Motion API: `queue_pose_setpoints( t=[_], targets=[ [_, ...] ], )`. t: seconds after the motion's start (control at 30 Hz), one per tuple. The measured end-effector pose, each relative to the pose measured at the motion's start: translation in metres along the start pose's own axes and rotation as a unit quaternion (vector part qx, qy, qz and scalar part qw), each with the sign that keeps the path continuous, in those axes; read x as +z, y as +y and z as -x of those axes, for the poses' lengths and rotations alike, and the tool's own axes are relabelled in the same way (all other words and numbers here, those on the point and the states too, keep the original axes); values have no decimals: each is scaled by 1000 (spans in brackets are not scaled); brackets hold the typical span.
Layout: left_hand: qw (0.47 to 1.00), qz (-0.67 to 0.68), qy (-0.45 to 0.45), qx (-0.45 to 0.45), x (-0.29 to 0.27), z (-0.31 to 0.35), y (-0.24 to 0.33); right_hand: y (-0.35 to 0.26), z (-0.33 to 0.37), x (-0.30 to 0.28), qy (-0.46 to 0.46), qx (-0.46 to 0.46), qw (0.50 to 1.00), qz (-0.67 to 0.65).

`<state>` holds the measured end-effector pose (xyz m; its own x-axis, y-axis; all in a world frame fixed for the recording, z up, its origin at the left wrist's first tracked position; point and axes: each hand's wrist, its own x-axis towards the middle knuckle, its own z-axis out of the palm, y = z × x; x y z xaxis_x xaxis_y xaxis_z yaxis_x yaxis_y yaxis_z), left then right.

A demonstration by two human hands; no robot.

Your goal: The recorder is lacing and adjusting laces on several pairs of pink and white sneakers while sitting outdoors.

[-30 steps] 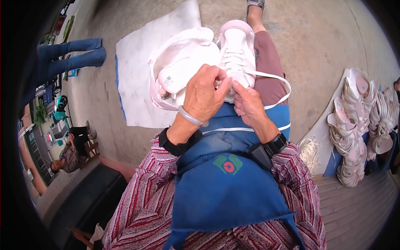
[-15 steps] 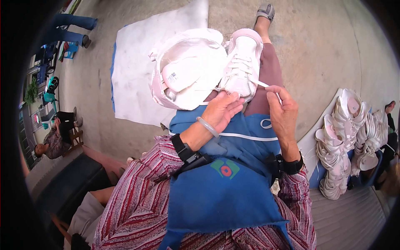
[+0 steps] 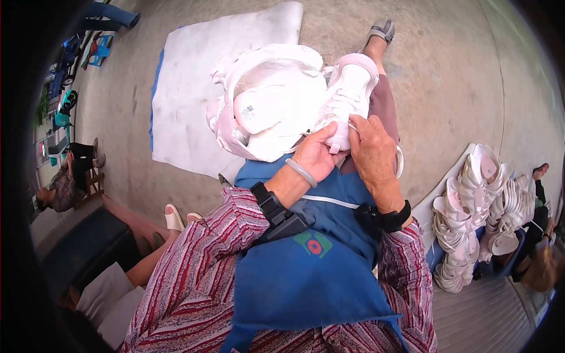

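Observation:
A white and pink sneaker point(image 3: 347, 97) lies over my lap, its rounded toe pointing away and its pink tongue tab toward me. My left hand point(image 3: 318, 156), with a pale bangle at the wrist, grips the sneaker's near end beside the tongue. My right hand point(image 3: 375, 150) is pinched over the upper lacing, with a bit of white shoelace point(image 3: 352, 125) at its fingertips. A loose length of white lace point(image 3: 331, 202) trails across my blue apron point(image 3: 306, 282). Left of the sneaker sits a bundle of white and pink shoe uppers point(image 3: 226, 120), one with a small printed label.
A white sheet point(image 3: 188, 100) lies on the concrete floor ahead. Stacks of white shoe uppers point(image 3: 468, 212) stand at the right, with a person point(image 3: 538, 253) beyond them. Another person sits on a wooden chair point(image 3: 94, 181) at the left, near a black padded seat point(image 3: 88, 247).
My right hand has come in from the right, where it was pulling a lace end out, to the lacing next to my left hand. My left hand has closed on the sneaker's near end.

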<state>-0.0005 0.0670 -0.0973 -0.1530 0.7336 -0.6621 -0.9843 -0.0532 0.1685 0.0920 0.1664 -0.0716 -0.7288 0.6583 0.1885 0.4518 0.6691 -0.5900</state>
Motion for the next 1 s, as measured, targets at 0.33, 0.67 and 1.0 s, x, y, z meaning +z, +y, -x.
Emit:
queue_pose_setpoints(
  t=[0.33, 0.67, 1.0],
  targets=[
    [995, -78, 46, -49, 3, 25, -5, 17, -10, -25, 20, -31, 997, -61],
    [931, -346, 37, -110, 40, 78, 15, 41, 50, -162, -16, -2, 649, -761],
    [939, -328, -79, -62, 62, 26, -21, 25, 37, -184, -354, -200, 653, -639]
  ],
)
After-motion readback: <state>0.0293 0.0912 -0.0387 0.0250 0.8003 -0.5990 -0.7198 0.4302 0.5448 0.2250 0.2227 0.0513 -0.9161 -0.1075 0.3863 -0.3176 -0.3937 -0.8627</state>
